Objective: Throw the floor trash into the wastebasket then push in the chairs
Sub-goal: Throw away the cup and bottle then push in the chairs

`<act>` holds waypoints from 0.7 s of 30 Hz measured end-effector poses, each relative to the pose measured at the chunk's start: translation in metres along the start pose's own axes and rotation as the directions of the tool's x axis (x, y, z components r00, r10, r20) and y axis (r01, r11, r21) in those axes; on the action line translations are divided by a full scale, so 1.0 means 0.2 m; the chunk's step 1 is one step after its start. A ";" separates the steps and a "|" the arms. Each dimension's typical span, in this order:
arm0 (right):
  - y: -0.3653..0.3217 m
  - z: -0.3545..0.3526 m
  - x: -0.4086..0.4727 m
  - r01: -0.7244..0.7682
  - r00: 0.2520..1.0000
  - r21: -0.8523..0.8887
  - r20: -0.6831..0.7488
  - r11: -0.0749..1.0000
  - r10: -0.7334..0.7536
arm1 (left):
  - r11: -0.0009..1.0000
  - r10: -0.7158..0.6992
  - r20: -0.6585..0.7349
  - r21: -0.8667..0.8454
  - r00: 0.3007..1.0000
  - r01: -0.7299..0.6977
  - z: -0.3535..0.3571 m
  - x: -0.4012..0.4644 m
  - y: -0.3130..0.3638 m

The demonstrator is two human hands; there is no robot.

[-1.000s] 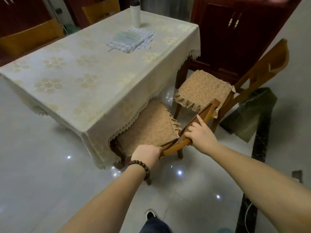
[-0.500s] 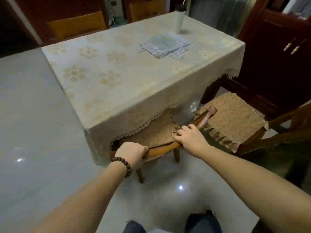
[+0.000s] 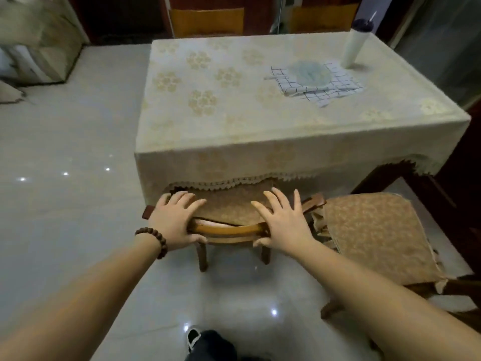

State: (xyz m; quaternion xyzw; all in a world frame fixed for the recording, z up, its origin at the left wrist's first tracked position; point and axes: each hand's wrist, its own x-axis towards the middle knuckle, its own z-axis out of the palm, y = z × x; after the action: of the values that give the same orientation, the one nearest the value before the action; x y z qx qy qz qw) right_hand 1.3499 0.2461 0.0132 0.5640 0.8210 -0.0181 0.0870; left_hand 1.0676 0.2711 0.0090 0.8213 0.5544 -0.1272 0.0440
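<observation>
Both hands spread wide: left hand point(image 3: 173, 223) and right hand point(image 3: 282, 223) pressing the chair point(image 3: 229, 229) back. Seat tucked under the table point(image 3: 234, 142). No container visible.

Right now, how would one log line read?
step: pushing chair in | left hand, right hand: fingers spread, on brown wooden chair's backrest | seat under cream-clothed table

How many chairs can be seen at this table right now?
4. One chair is tucked under the near edge beneath both hands; a second chair stands pulled out to its right; two chair backs show beyond the far edge. Others may be hidden.
</observation>
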 end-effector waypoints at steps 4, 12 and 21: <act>0.16 0.08 -0.05 -0.015 0.999 -0.041 -0.029 0.999 0.014 | 0.977 -0.212 0.020 -0.002 0.977 0.212 -0.03 -0.04 0.05; 0.28 0.19 0.00 0.064 0.950 0.022 -0.307 0.998 -0.054 | 0.959 -0.267 -0.076 0.074 0.961 0.272 0.03 -0.02 0.14; 0.49 0.18 0.07 0.105 0.955 0.044 -0.282 0.994 -0.088 | 0.958 -0.279 -0.199 0.012 0.940 0.287 0.05 0.06 0.27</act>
State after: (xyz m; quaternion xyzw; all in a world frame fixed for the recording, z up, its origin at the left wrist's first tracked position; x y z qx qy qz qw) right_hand 1.4405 0.2892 -0.0172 0.5225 0.8506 0.0335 -0.0474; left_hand 1.1209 0.2594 -0.0079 0.7424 0.6655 -0.0626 -0.0461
